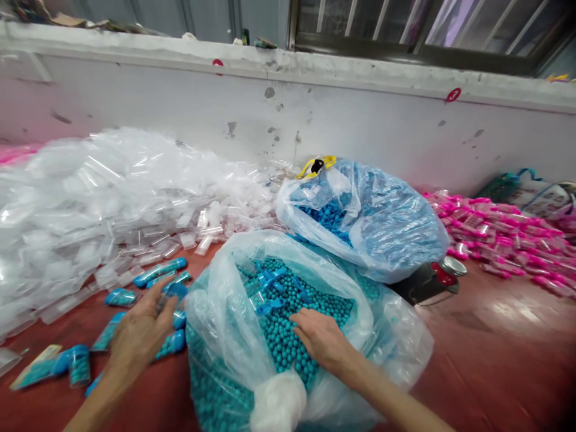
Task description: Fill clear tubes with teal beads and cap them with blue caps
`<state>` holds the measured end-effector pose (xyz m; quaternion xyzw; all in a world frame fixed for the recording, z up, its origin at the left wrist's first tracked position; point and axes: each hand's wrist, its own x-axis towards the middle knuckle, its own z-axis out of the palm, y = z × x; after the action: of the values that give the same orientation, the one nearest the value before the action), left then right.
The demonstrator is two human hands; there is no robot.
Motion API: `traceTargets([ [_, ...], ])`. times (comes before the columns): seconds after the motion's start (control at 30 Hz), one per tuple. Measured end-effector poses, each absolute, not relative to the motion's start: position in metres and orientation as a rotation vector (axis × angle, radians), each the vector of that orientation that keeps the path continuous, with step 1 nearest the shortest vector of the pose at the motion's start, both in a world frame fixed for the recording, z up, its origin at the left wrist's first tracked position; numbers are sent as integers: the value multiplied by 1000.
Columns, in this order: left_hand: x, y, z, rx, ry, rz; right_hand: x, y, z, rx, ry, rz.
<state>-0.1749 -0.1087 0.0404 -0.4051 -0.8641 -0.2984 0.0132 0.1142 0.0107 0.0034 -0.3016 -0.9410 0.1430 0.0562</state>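
Note:
An open clear plastic bag (234, 354) full of small teal beads (288, 342) stands before me. Over the beads hovers or rests my right hand (324, 339); its loosely bent fingers hold nothing that I can see. Clear tubes with blue caps (270, 291) lie on the beads just beyond its fingertips. To the left of the bag, my left hand (146, 324) is open, thumb and fingers apart, above several bead-filled tubes with blue caps (121, 297) on the red surface. One tube (175, 289) is right by its fingertips, partly covered; contact cannot be made out.
A large heap of clear plastic tubes (135, 198) spreads along the left. Behind the bead bag is another bag (391, 210) with blue parts, beside a dark container with a silver lid (453, 266). Pink items (504, 234) are piled right, against the white wall (360, 132).

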Motion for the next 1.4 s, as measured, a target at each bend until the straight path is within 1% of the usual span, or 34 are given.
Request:
traceTargets([
  [0.07,-182,-111,40,-1194,-2616,-599,99,5,2,-847,-2913,297],
  [0.1,-179,-109,39,-1219,-2539,-543,89,3,1,-811,-2924,244],
  [0.13,-172,-104,38,-1294,-2439,-558,79,2,1,-767,-2922,194],
  [0.23,-141,-82,32,-1692,-2227,-604,49,6,-1,-628,-2906,61],
  [0.27,-130,-73,29,-1827,-2212,-530,43,8,-2,-601,-2911,28],
  [0.37,-108,-51,15,-2135,-2197,-155,40,17,-7,-588,-2959,-19],
  [0.47,-99,-38,-6,-2248,-2170,4,60,24,-11,-618,-2997,-6],
  [0.53,-93,-33,-16,-2270,-2187,-8,79,29,-13,-651,-3012,103],
  [0.63,-79,-28,-18,-2422,-2149,-87,103,39,-15,-784,-2934,462],
  [0.77,-65,-25,-16,-2669,-1992,-123,122,57,-22,-1041,-2584,999],
  [0.87,-61,-24,-28,-2718,-1952,-147,133,65,-26,-1163,-2374,1221],
  [0.9,-59,-24,-33,-2715,-1941,-175,136,66,-26,-1188,-2358,1208],
  [0.93,-58,-24,-38,-2716,-1930,-205,139,66,-24,-1203,-2379,1131],
  [0.97,-56,-23,-42,-2725,-1921,-232,142,64,-22,-1208,-2434,995],
  [1.07,-49,-23,-43,-2746,-1963,-245,146,54,-7,-1137,-2664,456],
  [1.13,-46,-24,-34,-2758,-2057,-249,143,46,3,-985,-2822,244],
  [1.27,-50,-21,-13,-2861,-2309,-450,132,39,3,-750,-3024,85],
  [1.33,-55,-17,-8,-2835,-2539,-556,129,41,-4,-760,-3083,97],
  [1.4,-58,-12,-8,-2794,-2736,-584,129,43,-9,-802,-3135,166],
])
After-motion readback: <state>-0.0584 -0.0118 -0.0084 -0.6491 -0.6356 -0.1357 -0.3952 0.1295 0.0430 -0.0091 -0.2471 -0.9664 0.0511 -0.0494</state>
